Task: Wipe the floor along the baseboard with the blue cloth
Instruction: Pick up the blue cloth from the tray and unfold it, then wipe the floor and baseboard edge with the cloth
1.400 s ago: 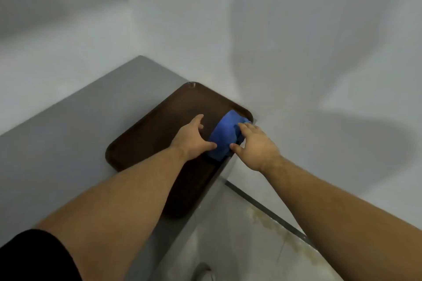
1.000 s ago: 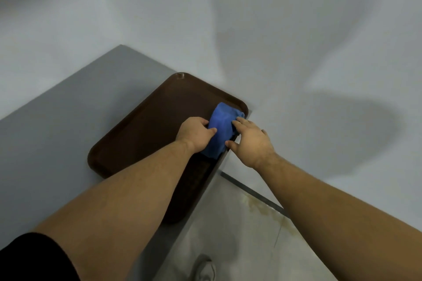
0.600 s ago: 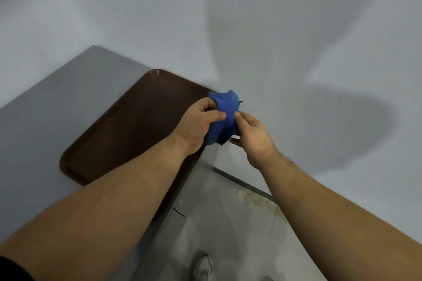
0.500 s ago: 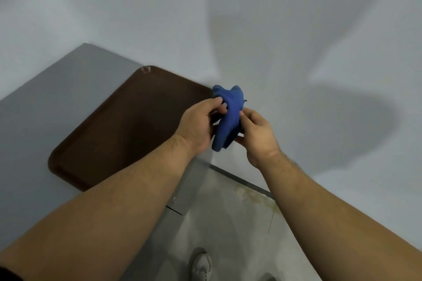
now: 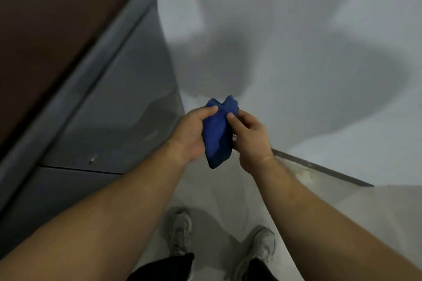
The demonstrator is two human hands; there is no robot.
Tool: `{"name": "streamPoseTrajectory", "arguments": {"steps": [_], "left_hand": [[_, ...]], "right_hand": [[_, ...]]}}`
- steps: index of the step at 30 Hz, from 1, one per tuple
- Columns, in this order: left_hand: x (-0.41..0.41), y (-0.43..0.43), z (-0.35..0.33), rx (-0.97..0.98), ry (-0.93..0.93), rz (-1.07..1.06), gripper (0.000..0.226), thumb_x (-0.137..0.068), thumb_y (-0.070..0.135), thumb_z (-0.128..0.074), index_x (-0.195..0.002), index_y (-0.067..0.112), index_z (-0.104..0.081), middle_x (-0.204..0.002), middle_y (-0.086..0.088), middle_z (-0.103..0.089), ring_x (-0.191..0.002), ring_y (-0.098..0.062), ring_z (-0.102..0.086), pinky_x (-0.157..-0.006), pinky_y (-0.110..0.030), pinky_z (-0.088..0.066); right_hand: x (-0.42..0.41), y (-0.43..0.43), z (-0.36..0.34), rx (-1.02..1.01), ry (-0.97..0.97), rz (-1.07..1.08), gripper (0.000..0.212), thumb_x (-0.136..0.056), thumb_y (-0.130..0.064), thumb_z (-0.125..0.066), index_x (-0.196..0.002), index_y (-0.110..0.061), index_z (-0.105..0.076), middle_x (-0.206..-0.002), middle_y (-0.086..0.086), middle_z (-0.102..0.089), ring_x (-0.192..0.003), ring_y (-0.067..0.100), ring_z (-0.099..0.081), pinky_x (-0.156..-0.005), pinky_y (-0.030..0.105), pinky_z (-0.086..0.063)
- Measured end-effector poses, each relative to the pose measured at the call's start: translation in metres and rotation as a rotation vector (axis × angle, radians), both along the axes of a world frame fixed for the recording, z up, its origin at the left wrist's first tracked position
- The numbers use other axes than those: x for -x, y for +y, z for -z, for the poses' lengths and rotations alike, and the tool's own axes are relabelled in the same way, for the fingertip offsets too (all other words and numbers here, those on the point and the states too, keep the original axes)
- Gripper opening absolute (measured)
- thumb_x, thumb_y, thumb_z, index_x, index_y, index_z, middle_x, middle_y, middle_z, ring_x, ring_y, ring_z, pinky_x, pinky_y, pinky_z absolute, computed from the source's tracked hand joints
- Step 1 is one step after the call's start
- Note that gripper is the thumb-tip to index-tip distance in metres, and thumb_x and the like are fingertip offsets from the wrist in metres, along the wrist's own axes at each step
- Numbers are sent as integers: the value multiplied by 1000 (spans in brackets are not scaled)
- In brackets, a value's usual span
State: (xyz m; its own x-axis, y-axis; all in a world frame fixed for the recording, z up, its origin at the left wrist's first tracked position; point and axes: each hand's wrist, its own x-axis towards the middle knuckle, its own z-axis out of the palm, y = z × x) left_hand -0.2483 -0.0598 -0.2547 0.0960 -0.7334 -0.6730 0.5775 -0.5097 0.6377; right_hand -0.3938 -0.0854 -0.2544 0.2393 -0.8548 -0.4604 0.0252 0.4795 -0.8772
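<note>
A brown tray (image 5: 45,25) lies on the grey cabinet (image 5: 118,102) at the far left, well apart from the hands. The left hand (image 5: 190,133) and right hand (image 5: 250,138) each pinch the bunched blue cloth (image 5: 217,131) between thumb and fingers, holding it in the air above the pale floor (image 5: 228,189) and two white sneakers (image 5: 181,232). To the right, a dark baseboard (image 5: 319,167) runs along the foot of the white wall (image 5: 296,29)

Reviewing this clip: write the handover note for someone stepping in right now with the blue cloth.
Left hand and right hand: both grip the bunched blue cloth, held in the air in front of the body.
Baseboard: dark strip where wall meets floor, ahead to the right; yellowish staining beside it.
Done: cloth in hand.
Left: crouch, press cloth to the floor, wipe along the baseboard.
</note>
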Motion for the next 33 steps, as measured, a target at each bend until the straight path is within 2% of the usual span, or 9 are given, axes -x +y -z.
{"name": "streamPoseTrajectory", "arguments": {"steps": [3,5,11,15,18,23,27,30,33], "left_hand": [[3,10,85,-117,-26,28,38,-96,43,-61,-116,13,-74,-109,-9,-78,-102,-26,-75,-90,-42,-61],[3,18,144,-164,-36,122,43,-97,46,-58,-121,13,-73,-116,-12,-77,-108,-29,-74,-95,-46,-60],[12,29,309,-166,-153,106,27,-101,17,-60,-126,14,-65,-123,-11,-75,-113,-29,-72,-98,-49,-58],[28,28,400,-86,-345,121,24,-101,23,-61,-124,15,-64,-123,-8,-73,-113,-26,-70,-103,-50,-56],[46,24,458,-40,-558,186,13,-100,33,-63,-109,23,-63,-114,-3,-72,-108,-24,-69,-96,-45,-58],[55,7,518,20,-622,181,15,-101,35,-61,-104,20,-60,-107,-5,-69,-101,-26,-66,-78,-36,-52],[51,1,533,7,-549,297,29,-97,13,-64,-123,19,-54,-130,-8,-66,-117,-22,-63,-98,-40,-53],[44,0,541,4,-511,356,61,-89,-9,-62,-141,18,-44,-142,-7,-61,-129,-25,-59,-111,-49,-49],[39,-8,554,13,-554,301,66,-88,-12,-63,-143,19,-44,-144,-8,-61,-131,-26,-58,-112,-52,-49]], "right_hand": [[10,12,84,-74,-18,44,21,-103,-26,-58,-117,-23,-74,-114,1,-77,-111,21,-71,-99,53,-55],[15,18,141,-127,-17,54,22,-104,-29,-56,-118,-27,-74,-114,-2,-77,-112,23,-70,-98,53,-56],[25,24,310,-159,86,62,22,-105,-39,-51,-109,-31,-72,-108,-4,-76,-108,24,-68,-94,54,-57],[35,25,403,-113,208,82,24,-103,-43,-51,-108,-26,-66,-106,-2,-71,-105,20,-67,-78,32,-54],[48,24,466,-163,138,126,29,-102,-48,-51,-116,-25,-64,-116,1,-68,-110,23,-65,-93,43,-56],[67,24,528,-273,-47,74,53,-91,-35,-72,-139,-25,-50,-133,7,-61,-116,32,-64,-95,56,-57],[77,25,544,-305,-73,73,55,-93,-4,-67,-139,-24,-45,-136,11,-60,-117,35,-64,-96,57,-55],[78,21,554,-265,-23,85,59,-93,-3,-67,-142,-25,-42,-139,11,-59,-119,34,-62,-99,58,-54],[71,10,565,-169,97,71,70,-93,-7,-68,-152,-24,-35,-145,10,-55,-125,32,-59,-104,57,-51]]}}
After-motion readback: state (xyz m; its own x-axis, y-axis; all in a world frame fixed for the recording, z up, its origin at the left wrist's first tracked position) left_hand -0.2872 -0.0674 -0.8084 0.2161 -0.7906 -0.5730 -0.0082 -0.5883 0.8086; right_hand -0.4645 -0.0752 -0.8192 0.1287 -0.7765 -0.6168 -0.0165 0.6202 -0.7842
